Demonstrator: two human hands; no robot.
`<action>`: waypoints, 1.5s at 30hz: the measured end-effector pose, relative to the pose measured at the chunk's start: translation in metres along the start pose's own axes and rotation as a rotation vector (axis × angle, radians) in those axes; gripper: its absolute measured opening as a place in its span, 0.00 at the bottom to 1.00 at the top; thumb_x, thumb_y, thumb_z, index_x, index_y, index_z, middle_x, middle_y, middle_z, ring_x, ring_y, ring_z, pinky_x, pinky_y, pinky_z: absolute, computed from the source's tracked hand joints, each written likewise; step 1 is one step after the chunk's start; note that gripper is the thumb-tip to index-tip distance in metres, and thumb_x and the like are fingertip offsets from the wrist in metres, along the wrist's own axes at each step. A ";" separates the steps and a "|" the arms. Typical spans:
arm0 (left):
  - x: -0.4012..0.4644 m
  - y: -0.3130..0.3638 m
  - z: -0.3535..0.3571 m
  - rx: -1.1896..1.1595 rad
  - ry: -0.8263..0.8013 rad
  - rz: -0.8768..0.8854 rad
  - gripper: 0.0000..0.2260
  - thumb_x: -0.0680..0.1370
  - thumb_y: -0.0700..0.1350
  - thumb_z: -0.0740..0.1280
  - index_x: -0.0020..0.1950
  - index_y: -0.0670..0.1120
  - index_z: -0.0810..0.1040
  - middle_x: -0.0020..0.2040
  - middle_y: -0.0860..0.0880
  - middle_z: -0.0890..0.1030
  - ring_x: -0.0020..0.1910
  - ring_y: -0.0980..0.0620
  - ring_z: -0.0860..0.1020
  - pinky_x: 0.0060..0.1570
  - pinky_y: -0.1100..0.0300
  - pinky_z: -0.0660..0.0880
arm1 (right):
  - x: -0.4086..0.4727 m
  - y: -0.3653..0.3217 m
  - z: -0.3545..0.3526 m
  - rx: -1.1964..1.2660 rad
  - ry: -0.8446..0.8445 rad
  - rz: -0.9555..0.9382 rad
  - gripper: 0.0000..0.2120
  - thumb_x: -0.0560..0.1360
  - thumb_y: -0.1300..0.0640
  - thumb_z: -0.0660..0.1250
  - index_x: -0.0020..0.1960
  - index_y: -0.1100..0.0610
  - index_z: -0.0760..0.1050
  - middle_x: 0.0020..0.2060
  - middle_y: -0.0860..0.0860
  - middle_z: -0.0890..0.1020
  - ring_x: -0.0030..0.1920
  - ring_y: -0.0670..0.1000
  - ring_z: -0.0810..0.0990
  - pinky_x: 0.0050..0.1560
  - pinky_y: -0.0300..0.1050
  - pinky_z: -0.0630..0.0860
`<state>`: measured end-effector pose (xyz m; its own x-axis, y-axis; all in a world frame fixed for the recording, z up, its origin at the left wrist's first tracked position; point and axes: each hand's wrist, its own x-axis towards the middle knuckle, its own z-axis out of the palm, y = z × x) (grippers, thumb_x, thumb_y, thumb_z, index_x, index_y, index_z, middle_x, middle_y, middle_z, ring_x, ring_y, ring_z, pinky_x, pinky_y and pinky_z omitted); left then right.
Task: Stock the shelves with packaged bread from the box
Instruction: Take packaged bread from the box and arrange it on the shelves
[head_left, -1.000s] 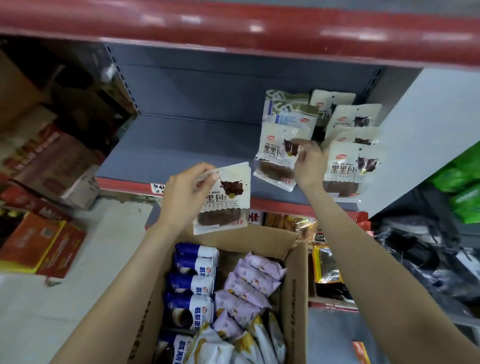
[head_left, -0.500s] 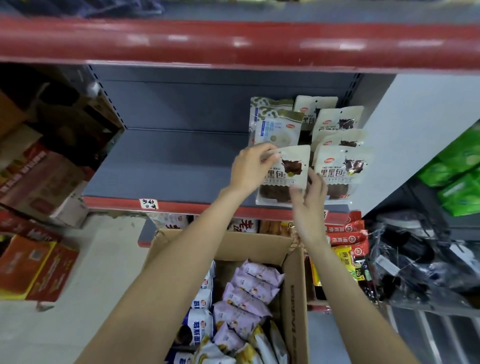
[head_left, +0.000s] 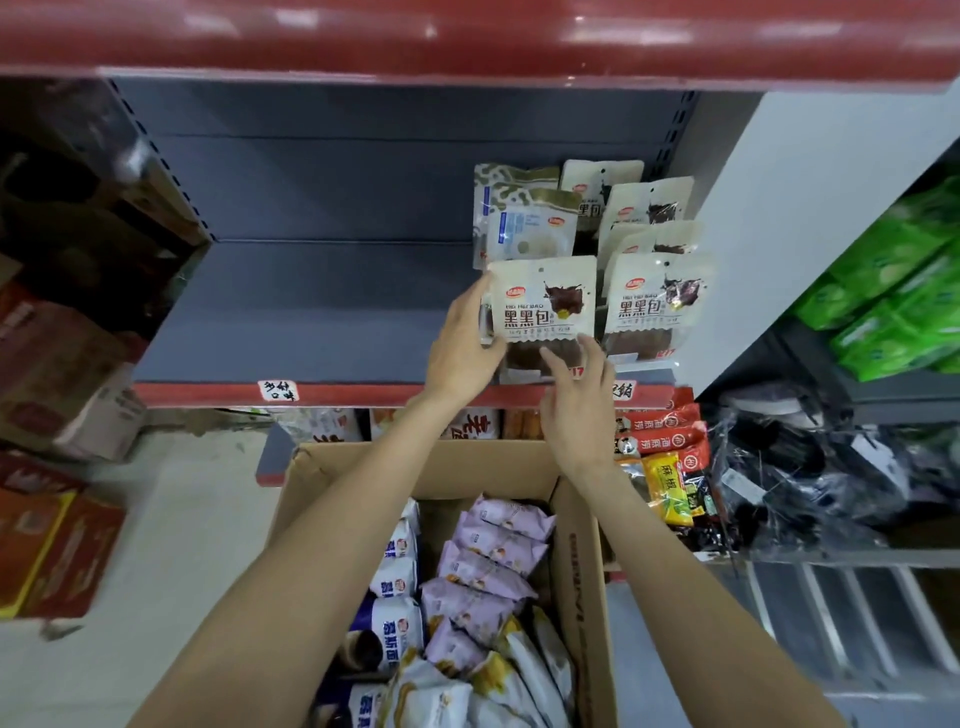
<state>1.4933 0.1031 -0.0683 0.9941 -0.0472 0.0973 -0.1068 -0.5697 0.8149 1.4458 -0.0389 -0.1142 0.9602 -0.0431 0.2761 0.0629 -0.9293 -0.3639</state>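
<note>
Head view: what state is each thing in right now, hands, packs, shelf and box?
Left hand: grips the front bread pack's left edge.
Right hand: open, fingertips at the pack's lower edge.
Front bread pack: upright on the shelf.
Shelf: stocked only at its right end.
Box: open, holds wrapped packs.

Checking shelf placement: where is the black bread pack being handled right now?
In the head view, the black bread pack stands at the shelf front, right of centre, gripped by the left hand, beside a matching pack.

Head view, downward, close to shelf (head_left: 322, 312)
</note>
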 end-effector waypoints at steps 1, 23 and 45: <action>-0.001 -0.003 0.001 -0.003 -0.026 -0.020 0.31 0.77 0.41 0.66 0.76 0.55 0.56 0.74 0.51 0.63 0.70 0.51 0.67 0.63 0.52 0.70 | 0.001 0.000 0.003 -0.026 -0.045 0.018 0.24 0.74 0.63 0.63 0.70 0.56 0.67 0.72 0.62 0.60 0.70 0.64 0.61 0.66 0.60 0.68; -0.251 -0.066 -0.036 0.146 0.217 -0.339 0.11 0.76 0.54 0.61 0.53 0.54 0.78 0.43 0.56 0.83 0.44 0.57 0.81 0.48 0.55 0.77 | -0.170 0.027 -0.011 0.229 -0.655 -0.332 0.16 0.78 0.59 0.60 0.66 0.55 0.71 0.68 0.55 0.68 0.67 0.59 0.65 0.65 0.51 0.64; -0.287 -0.318 0.017 0.428 -0.617 -0.495 0.22 0.77 0.45 0.65 0.71 0.50 0.65 0.68 0.47 0.69 0.67 0.46 0.67 0.60 0.54 0.69 | -0.292 0.004 0.204 -0.039 -0.912 0.169 0.19 0.72 0.53 0.67 0.61 0.58 0.75 0.64 0.61 0.71 0.66 0.65 0.66 0.68 0.59 0.61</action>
<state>1.2418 0.2844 -0.3652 0.7704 -0.0770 -0.6329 0.2293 -0.8928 0.3878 1.2214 0.0446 -0.3779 0.7994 0.1112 -0.5905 -0.0904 -0.9493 -0.3011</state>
